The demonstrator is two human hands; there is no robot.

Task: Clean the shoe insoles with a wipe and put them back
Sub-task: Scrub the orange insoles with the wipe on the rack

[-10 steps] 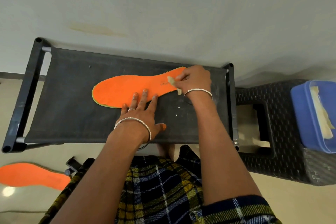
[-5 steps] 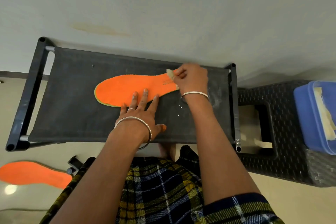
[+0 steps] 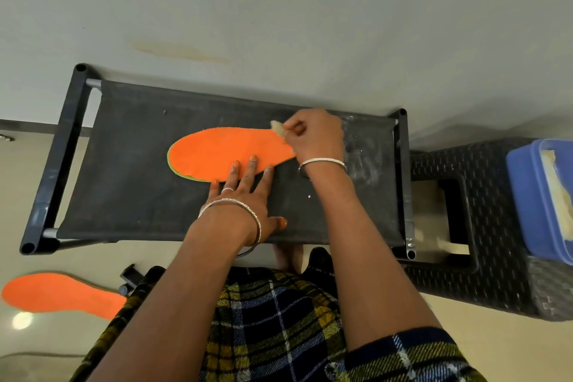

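Observation:
An orange insole (image 3: pixel 217 153) lies flat on the black fabric top of a low rack (image 3: pixel 130 189), toe end to the left. My left hand (image 3: pixel 245 195) presses its near edge with straight fingers. My right hand (image 3: pixel 313 136) covers the heel end and pinches a small crumpled beige wipe (image 3: pixel 279 128) at the insole's far edge. A second orange insole (image 3: pixel 59 295) lies on the floor at the lower left.
A dark woven stool (image 3: pixel 483 260) stands right of the rack, with a blue lidded box (image 3: pixel 539 201) on it holding pale wipes. A grey wall runs behind the rack. My plaid-clad lap fills the bottom of the view.
My right hand has slid the wipe from the insole's heel middle toward its far edge. The left hand has stayed pressing the insole.

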